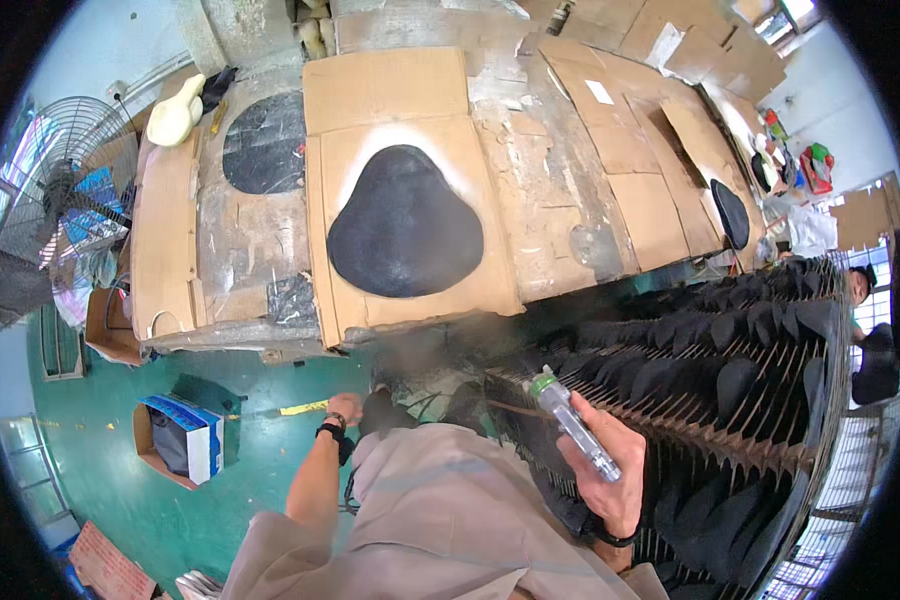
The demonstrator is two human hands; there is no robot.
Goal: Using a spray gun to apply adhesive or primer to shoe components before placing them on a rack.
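Note:
My right hand is wrapped round a silver spray gun with a green ring near its front, held in front of the racks. My left hand hangs low by my side, below the table's front edge. Its fingers look curled, and whatever they may hold is hidden. A black rounded-triangular pad lies flat on a cardboard sheet on the table. White overspray on the cardboard borders the pad's far end and upper sides. Faint dark haze shows between the table and me.
Racks packed with black pads stand close on my right. A black oval sheet and a cream paddle-shaped piece lie on the table's left. A wire-cage fan stands beyond. An open box sits on the green floor. At far right is another person.

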